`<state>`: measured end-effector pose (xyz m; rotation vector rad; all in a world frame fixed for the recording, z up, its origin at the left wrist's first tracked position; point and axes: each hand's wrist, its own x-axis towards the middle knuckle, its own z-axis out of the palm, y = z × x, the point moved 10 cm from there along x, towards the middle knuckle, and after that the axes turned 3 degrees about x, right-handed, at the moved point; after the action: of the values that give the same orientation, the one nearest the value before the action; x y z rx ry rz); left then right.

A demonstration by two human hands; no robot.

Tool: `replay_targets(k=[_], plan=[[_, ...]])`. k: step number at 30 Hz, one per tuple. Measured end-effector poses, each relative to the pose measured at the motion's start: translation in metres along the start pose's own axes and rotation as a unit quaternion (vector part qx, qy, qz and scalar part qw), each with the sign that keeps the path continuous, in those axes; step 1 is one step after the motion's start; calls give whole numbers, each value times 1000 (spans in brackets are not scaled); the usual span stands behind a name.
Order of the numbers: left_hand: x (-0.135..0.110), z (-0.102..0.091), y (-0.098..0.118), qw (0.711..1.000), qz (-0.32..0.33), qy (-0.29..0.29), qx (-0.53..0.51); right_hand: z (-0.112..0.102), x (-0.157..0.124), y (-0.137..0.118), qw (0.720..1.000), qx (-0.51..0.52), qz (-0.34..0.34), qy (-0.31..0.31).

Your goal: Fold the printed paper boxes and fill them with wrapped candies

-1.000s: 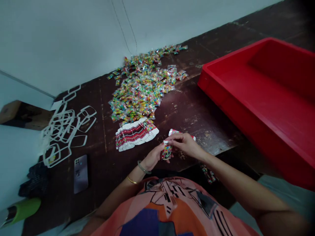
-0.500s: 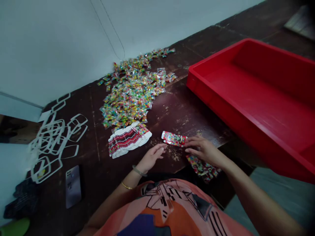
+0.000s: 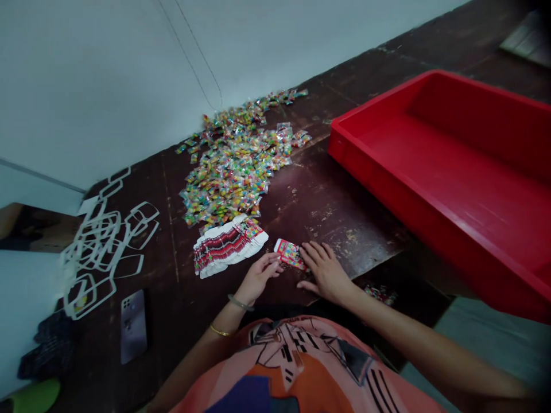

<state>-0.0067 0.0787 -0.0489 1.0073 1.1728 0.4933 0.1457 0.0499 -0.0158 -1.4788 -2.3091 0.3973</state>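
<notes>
A small red printed carton [image 3: 287, 252] lies flat on the dark wooden table [image 3: 336, 201] near its front edge. My right hand [image 3: 323, 271] lies flat over the carton's right end, fingers stretched out. My left hand [image 3: 260, 277] touches the carton's left end with its fingertips, fingers loosely extended. A fanned stack of flat red-and-white cartons [image 3: 228, 245] lies just left of my hands. Behind it spreads a heap of small colourful packets [image 3: 236, 166].
A large red tray [image 3: 447, 166] stands at the right. White plastic frames [image 3: 103, 246] lie at the left, a phone [image 3: 132, 324] in front of them. A dark cloth [image 3: 41, 350] and a green object [image 3: 30, 397] sit at the far left. More packets [image 3: 379, 293] lie below the table edge.
My right hand came up from the packets below the table edge and now presses on the carton. The left hand slid to the carton's left end. The camera shifted a little.
</notes>
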Motion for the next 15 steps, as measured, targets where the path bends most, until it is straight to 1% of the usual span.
replay_targets(k=[2,3,5,6,7,9,11,12,13,14,15], plan=[[-1,-4,-2,999,0,6,-53,10,-16,-20,999,10,-39,-18],[-2,-3,-2,997,-1,0,-81,14,-24,-27,998,15,-54,-26],[-4,2,-4,993,-2,-26,-119,18,-36,-33,997,25,-62,-32],[-4,5,-6,992,-2,-37,-120,19,-40,-34,997,30,-57,-31],[-5,6,-8,994,1,-39,-106,20,-43,-33,998,34,-50,-29],[-5,3,-10,999,19,-17,-43,20,-47,-35,997,47,-50,-22],[-7,-3,-7,998,51,22,30,18,-49,-42,994,72,-76,-17],[-10,-6,-1,995,73,37,59,16,-50,-48,990,94,-98,-20],[-15,-7,6,991,99,40,82,13,-51,-53,984,125,-120,-25],[-20,-5,16,986,128,28,101,7,-49,-57,977,163,-133,-27],[-26,2,26,981,155,-2,114,-1,-45,-57,971,204,-125,-21]])
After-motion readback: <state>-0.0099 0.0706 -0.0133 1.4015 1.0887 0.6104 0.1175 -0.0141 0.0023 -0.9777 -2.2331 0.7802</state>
